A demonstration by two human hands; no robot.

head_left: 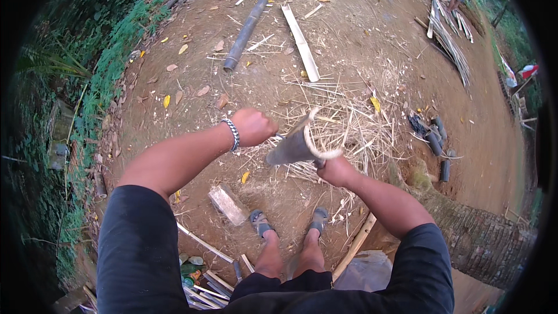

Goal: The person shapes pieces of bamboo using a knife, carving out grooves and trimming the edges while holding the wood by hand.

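Near the clock's centre, the bamboo section (292, 149) was seemingly mid-shaving. At its ten o'clock, the left hand (254, 128) made a fist, contents unclear; at four, the right hand (338, 172) gripped a dark handle-like piece (319, 164). Next called for even pressure.

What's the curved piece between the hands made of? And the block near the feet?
The curved piece looks like bamboo: dull grey outside, pale rim. The block could be brick, stone or wood; its rough, dusty, pale-brown look leaves that open.
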